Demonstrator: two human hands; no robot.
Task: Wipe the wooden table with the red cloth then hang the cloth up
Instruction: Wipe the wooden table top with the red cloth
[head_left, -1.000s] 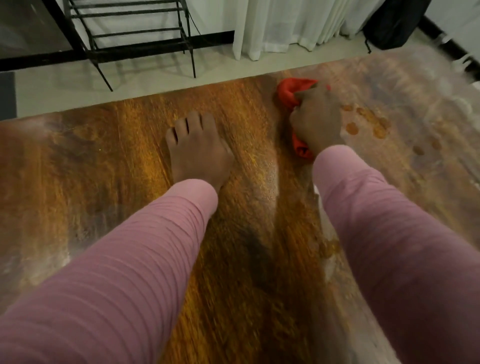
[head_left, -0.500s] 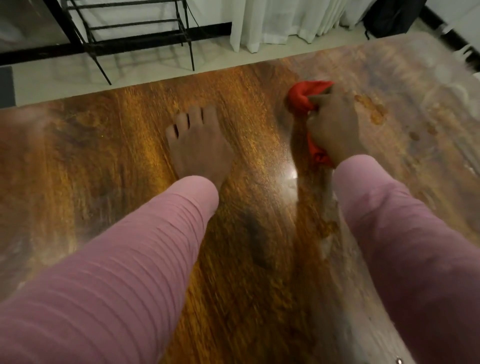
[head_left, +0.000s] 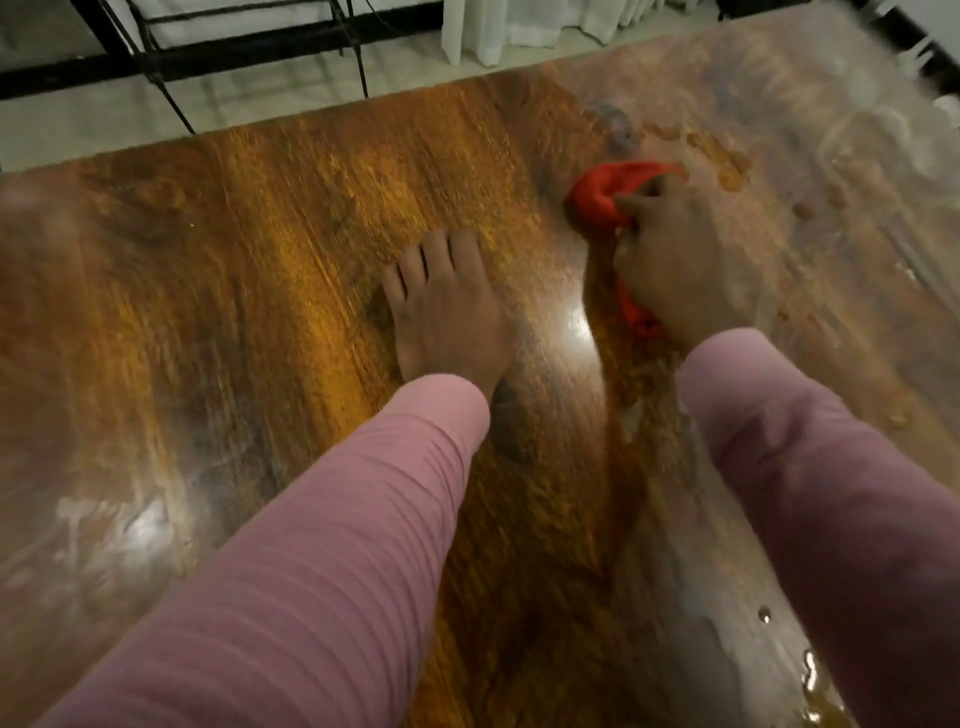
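on wooden table (head_left: 260, 312) — your right hand (head_left: 670, 270) grips bunched red cloth (head_left: 602, 200); left hand (head_left: 447, 317) flat, fingers straight — droplets (head_left: 727, 166) just beyond cloth.

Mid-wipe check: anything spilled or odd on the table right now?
Yes: brownish spots dot the wooden table just beyond the red cloth gripped by the right hand; shiny droplets sit near the right sleeve.

1. A glossy wooden surface (head_left: 249, 322) with orange-brown grain fills the view.
2. A left hand (head_left: 449, 317) rests flat on it, near the middle.
3. A bunched red cloth (head_left: 597, 200) lies on it, gripped under the right hand (head_left: 670, 270).
4. Blurred brownish spots (head_left: 730, 169), possibly liquid, sit just beyond the cloth.
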